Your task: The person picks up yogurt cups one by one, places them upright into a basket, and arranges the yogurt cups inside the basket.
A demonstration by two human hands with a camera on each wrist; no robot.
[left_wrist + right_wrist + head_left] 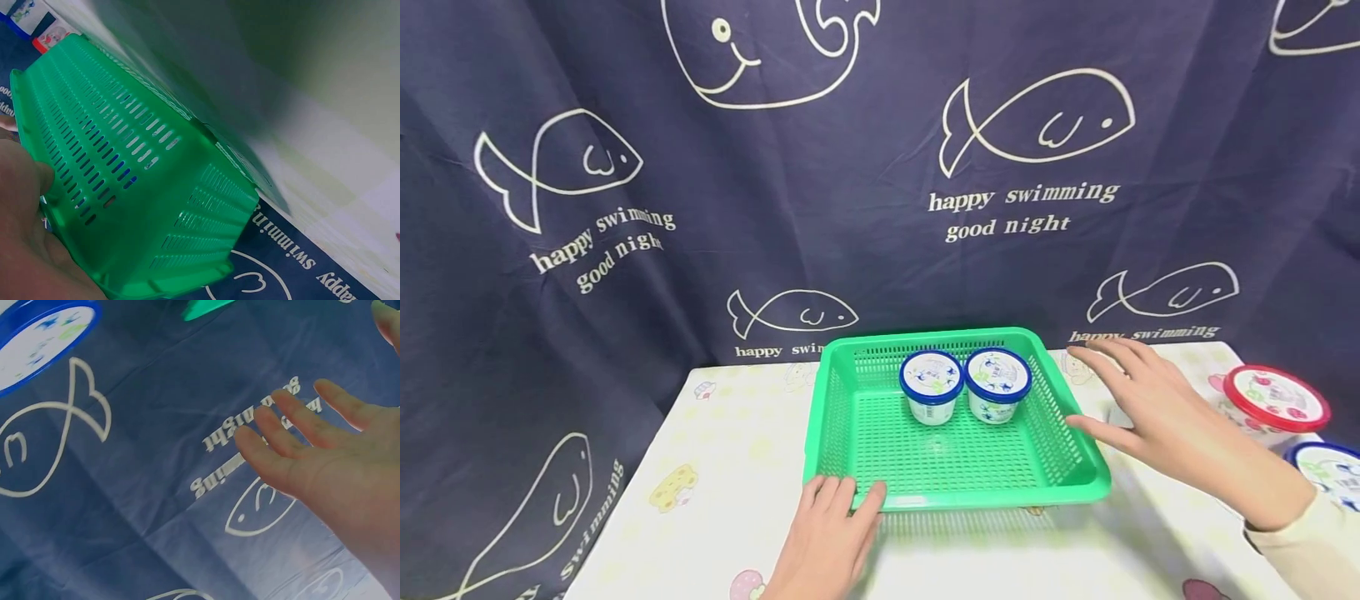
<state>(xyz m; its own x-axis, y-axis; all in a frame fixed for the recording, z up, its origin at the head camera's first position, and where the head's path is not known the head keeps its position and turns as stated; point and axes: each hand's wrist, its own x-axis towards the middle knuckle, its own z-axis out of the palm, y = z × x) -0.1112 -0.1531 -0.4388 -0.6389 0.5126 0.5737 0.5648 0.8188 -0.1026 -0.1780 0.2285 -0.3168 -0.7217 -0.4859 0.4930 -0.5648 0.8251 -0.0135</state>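
A green plastic basket (970, 500) stands on the table, and inside it two white tubs with blue lids sit side by side toward the back right: one tub (932, 377), the other tub (997, 375). At the front left corner my left hand (831, 537) grips the rim, fingers over the top. The left wrist view shows the thumb against the basket's slotted outer wall (81, 131). My right hand (1157, 408) is raised just right of the basket, fingers spread and holding nothing; the right wrist view shows the bare palm (344, 456).
Right of the basket, partly behind my right forearm, are a red-lidded tub (1277, 400) and another blue-lidded tub (1330, 473) cut off by the frame edge. A patterned cloth (700, 450) covers the table. A dark blue fish-print curtain (880, 208) hangs behind.
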